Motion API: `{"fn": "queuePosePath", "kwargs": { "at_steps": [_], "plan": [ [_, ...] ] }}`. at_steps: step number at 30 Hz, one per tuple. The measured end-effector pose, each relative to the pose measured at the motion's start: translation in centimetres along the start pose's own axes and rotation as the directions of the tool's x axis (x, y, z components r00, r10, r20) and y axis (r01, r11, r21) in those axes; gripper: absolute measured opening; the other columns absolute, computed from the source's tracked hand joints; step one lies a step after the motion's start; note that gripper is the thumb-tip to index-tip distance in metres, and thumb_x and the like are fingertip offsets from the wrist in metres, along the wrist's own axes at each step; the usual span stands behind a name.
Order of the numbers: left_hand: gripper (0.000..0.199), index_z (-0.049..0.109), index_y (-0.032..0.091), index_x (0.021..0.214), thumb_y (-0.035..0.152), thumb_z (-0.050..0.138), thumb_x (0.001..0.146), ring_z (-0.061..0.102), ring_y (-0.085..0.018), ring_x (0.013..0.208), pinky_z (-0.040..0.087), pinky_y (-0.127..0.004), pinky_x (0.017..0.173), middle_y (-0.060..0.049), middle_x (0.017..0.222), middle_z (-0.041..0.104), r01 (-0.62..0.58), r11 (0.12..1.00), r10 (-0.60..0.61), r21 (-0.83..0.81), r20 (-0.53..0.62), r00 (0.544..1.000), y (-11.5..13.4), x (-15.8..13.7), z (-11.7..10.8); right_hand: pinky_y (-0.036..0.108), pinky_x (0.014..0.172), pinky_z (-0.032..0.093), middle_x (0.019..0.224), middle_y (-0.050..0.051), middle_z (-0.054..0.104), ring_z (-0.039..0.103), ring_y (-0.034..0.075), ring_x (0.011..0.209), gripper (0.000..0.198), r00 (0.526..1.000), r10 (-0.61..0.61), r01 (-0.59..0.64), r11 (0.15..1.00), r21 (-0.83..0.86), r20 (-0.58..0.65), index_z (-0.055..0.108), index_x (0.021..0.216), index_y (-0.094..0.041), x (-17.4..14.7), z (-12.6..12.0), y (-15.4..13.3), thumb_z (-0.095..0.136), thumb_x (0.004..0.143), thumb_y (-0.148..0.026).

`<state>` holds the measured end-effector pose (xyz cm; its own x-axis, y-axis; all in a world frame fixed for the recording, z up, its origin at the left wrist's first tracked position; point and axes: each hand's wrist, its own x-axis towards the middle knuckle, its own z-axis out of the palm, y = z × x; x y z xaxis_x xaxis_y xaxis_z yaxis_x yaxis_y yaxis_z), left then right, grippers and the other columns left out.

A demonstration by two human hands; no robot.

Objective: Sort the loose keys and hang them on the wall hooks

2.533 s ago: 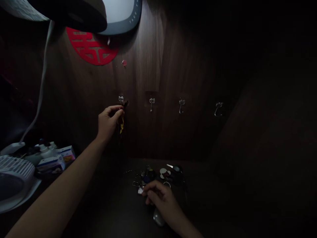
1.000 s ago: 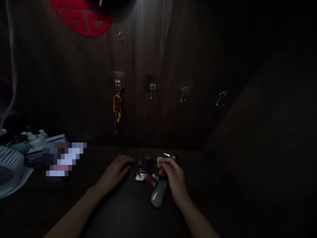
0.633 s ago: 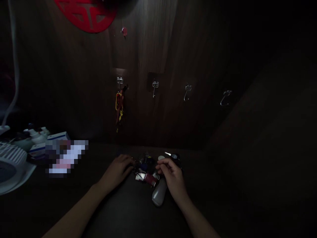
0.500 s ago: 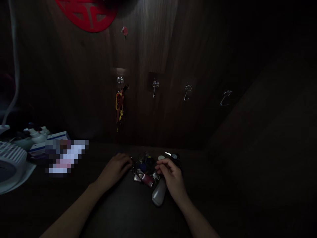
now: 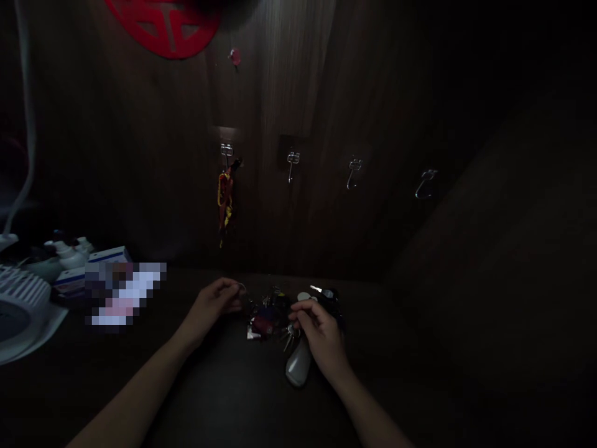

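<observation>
My left hand (image 5: 217,305) is closed in a pinch on a thin key chain (image 5: 245,291) at the left of a pile of keys and fobs. From the chain a dark red fob (image 5: 262,325) appears to trail, though the dim light blurs the links. My right hand (image 5: 321,333) is closed, thumb against fingertips, on a small bunch of keys (image 5: 290,335) pointing downward. Under its palm side lies a grey, smooth, oval object (image 5: 298,366). Just beyond the fingers are a pale round tag (image 5: 303,297) and a black key with a bright blade (image 5: 321,290).
Metal hooks (image 5: 293,158) line the dark wooden wall; a red and yellow braided cord (image 5: 224,199) hangs from the leftmost. At left stand a white slatted device (image 5: 23,295), small boxes (image 5: 109,255) and white bottles (image 5: 69,254). Above is a red paper cutout (image 5: 172,37).
My left hand has drawn slightly left and up, with the chain now showing. The red fob has shifted left, apart from the keys at my right hand.
</observation>
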<state>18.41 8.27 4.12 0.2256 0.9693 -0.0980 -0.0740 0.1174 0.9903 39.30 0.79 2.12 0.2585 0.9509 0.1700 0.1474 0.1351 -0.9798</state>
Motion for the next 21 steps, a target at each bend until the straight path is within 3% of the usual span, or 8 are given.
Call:
{"fn": "queuePosePath", "kwargs": {
  "at_steps": [5, 10, 15, 18, 21],
  "plan": [
    [0.018, 0.06, 0.018, 0.08, 0.034, 0.067, 0.076, 0.067, -0.014, 0.069, 0.054, -0.028, 0.07, 0.0, 0.077, 0.068, 0.068, 0.984, -0.052, -0.164, 0.101, 0.994, -0.1, -0.3, 0.5, 0.028, 0.068, 0.048, 0.08, 0.004, 0.07, 0.065, 0.019, 0.077, 0.017, 0.995, -0.069, 0.074, 0.995, -0.072, 0.071, 0.065, 0.088, -0.021, -0.4, 0.3, -0.2, 0.055, 0.082, -0.034],
    [0.02, 0.057, 0.017, 0.076, 0.034, 0.068, 0.076, 0.067, -0.015, 0.073, 0.054, -0.029, 0.071, -0.001, 0.078, 0.068, 0.113, 0.974, -0.072, -0.199, 0.204, 0.976, -0.2, -1.0, 1.7, 0.031, 0.077, 0.048, 0.091, 0.003, 0.069, 0.063, 0.02, 0.088, 0.019, 0.962, -0.249, 0.264, 0.954, -0.144, 0.114, 0.066, 0.097, -0.025, -0.9, 0.7, -0.8, 0.056, 0.08, -0.024],
    [0.02, 0.058, 0.018, 0.073, 0.036, 0.068, 0.074, 0.065, -0.015, 0.075, 0.053, -0.031, 0.075, 0.0, 0.078, 0.066, 0.077, 0.993, -0.053, -0.088, 0.246, 0.968, 0.0, -2.2, 3.3, 0.033, 0.082, 0.046, 0.095, 0.004, 0.065, 0.059, 0.021, 0.092, 0.021, 0.934, -0.341, 0.356, 0.916, -0.184, 0.109, 0.065, 0.098, -0.027, -1.1, 1.0, -1.0, 0.057, 0.08, -0.022],
    [0.019, 0.06, 0.018, 0.071, 0.035, 0.068, 0.073, 0.062, -0.014, 0.068, 0.052, -0.031, 0.075, 0.004, 0.065, 0.06, 0.047, 0.999, -0.042, -0.013, 0.286, 0.957, -0.1, -2.7, 3.9, 0.033, 0.077, 0.046, 0.088, 0.004, 0.064, 0.058, 0.02, 0.086, 0.012, 0.926, -0.364, 0.377, 0.905, -0.198, 0.099, 0.066, 0.087, -0.026, -1.0, 1.2, -0.9, 0.058, 0.079, -0.021],
    [0.017, 0.062, 0.018, 0.073, 0.034, 0.066, 0.075, 0.061, -0.015, 0.07, 0.051, -0.029, 0.073, 0.003, 0.066, 0.061, -0.005, 0.999, -0.012, 0.052, 0.321, 0.947, -0.3, -2.7, 4.1, 0.031, 0.072, 0.045, 0.08, 0.003, 0.061, 0.057, 0.019, 0.078, 0.008, 0.924, -0.373, 0.381, 0.898, -0.221, 0.079, 0.066, 0.075, -0.024, -0.9, 1.1, -1.0, 0.059, 0.078, -0.02]
  ]
}}
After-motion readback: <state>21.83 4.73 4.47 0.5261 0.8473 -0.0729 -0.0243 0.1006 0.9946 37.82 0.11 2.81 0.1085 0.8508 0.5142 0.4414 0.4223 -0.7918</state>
